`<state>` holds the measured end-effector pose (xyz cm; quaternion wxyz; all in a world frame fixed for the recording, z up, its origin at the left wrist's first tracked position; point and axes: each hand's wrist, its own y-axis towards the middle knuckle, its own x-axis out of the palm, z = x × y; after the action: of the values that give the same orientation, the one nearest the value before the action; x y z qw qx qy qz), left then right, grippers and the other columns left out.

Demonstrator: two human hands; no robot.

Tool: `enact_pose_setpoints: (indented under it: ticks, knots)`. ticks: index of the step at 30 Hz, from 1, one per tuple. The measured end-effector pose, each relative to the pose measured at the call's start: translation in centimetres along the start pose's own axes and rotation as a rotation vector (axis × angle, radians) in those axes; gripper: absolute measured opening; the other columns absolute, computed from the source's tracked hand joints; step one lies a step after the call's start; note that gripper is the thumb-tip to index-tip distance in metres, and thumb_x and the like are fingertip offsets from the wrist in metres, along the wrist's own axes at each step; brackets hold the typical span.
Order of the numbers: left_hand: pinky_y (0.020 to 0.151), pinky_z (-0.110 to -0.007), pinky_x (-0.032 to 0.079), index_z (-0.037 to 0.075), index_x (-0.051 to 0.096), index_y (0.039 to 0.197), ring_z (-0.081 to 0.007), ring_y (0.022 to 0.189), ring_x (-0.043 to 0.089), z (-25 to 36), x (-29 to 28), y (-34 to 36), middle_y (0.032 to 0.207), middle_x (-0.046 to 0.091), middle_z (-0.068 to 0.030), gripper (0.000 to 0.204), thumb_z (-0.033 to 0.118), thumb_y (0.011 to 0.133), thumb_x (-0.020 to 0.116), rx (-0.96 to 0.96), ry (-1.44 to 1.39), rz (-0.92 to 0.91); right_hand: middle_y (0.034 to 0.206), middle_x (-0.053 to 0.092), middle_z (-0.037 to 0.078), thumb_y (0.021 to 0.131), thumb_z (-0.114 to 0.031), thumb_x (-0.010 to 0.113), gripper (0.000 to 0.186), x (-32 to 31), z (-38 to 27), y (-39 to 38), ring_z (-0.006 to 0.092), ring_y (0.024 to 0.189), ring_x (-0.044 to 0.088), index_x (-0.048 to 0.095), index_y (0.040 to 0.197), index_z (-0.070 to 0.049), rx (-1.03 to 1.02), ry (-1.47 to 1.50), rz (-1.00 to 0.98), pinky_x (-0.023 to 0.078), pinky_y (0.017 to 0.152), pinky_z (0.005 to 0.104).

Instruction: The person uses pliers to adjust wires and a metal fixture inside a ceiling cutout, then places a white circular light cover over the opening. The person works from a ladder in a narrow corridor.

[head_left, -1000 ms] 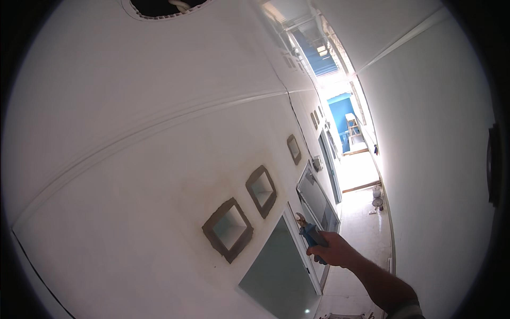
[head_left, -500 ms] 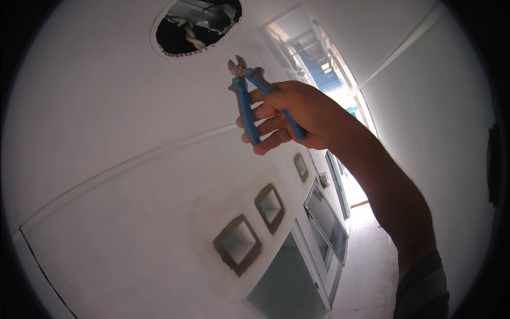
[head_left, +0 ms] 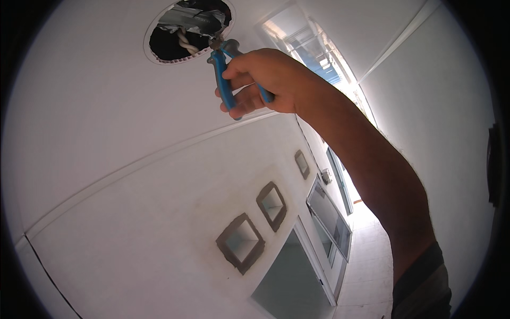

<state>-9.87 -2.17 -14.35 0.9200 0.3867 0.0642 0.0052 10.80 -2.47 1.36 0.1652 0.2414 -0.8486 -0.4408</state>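
Note:
My right hand [head_left: 265, 77] is raised to the ceiling, its fingers wrapped round a pair of blue-and-grey diagonal cutting pliers [head_left: 222, 80]. The plier handles are spread apart. Their jaws point up at the near right rim of a round hole [head_left: 158, 57] cut in the white ceiling; whether they touch the rim I cannot tell. Inside the hole a twisted cream cable [head_left: 185, 42] shows against the dark, with a grey metal profile [head_left: 188, 20] above it. My left hand does not appear.
A white wall [head_left: 133, 212] runs below the ceiling, with several small square openings [head_left: 241, 243] framed in grey. Farther along it are a doorway [head_left: 295, 276] and a tilted window-like panel [head_left: 329, 215]. Pale floor [head_left: 366, 266] stretches toward bright light at the far end.
My right hand has moved up and to the left with the pliers, bringing their jaws from below the hole to its rim. The plier handles remain apart.

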Motion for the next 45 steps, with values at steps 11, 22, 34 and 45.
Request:
enact_pose_setpoints:
  ticks: [11, 22, 34, 45]
  knots:
    - [0.067, -0.039, 0.059, -0.002, 0.058, 0.098, -0.0281, 0.073, 0.072, -3.7, -1.2, -4.4, 0.078, 0.067, -0.0139, 0.031, 0.028, 0.101, 0.057, -0.126, -0.036, 0.011, 0.105, 0.068, 0.02, 0.099, -0.022, 0.058, 0.024, 3.2, 1.1, -0.1, 0.0311, 0.087, 0.07, 0.057, 0.11, -0.001, 0.097, 0.168, 0.131, 0.058, 0.078, 0.0467]
    - [0.067, -0.039, 0.06, -0.003, 0.058, 0.099, -0.0286, 0.074, 0.072, -11.7, -3.6, -14.5, 0.079, 0.068, -0.0143, 0.031, 0.028, 0.101, 0.057, -0.395, -0.079, 0.037, 0.082, 0.054, 0.011, 0.1, -0.024, 0.055, 0.025, 4.8, 3.3, 1.3, 0.0171, 0.061, 0.049, 0.051, 0.105, -0.001, 0.05, 0.597, 0.028, 0.039, 0.049, 0.0319]
    - [0.068, -0.04, 0.06, -0.003, 0.058, 0.099, -0.029, 0.075, 0.073, -23.4, -6.1, -32.0, 0.08, 0.068, -0.0147, 0.031, 0.028, 0.101, 0.057, -0.931, -0.099, 0.146, 0.079, 0.052, 0.005, 0.106, -0.026, 0.048, 0.019, 13.3, 0.8, 3.8, 0.0132, 0.061, 0.044, 0.051, 0.099, -0.008, -0.171, 1.583, -0.107, 0.032, 0.05, 0.0271]
    - [0.069, -0.04, 0.061, -0.003, 0.058, 0.1, -0.0294, 0.075, 0.073, -28.2, -6.0, -40.9, 0.081, 0.069, -0.0151, 0.031, 0.028, 0.101, 0.057, -1.254, -0.124, 0.225, 0.094, 0.072, 0.018, 0.097, -0.023, 0.059, 0.022, 3.0, 3.4, 2.0, 0.0222, 0.072, 0.068, 0.058, 0.104, -0.002, 0.038, 0.157, 0.068, 0.049, 0.058, 0.0358]
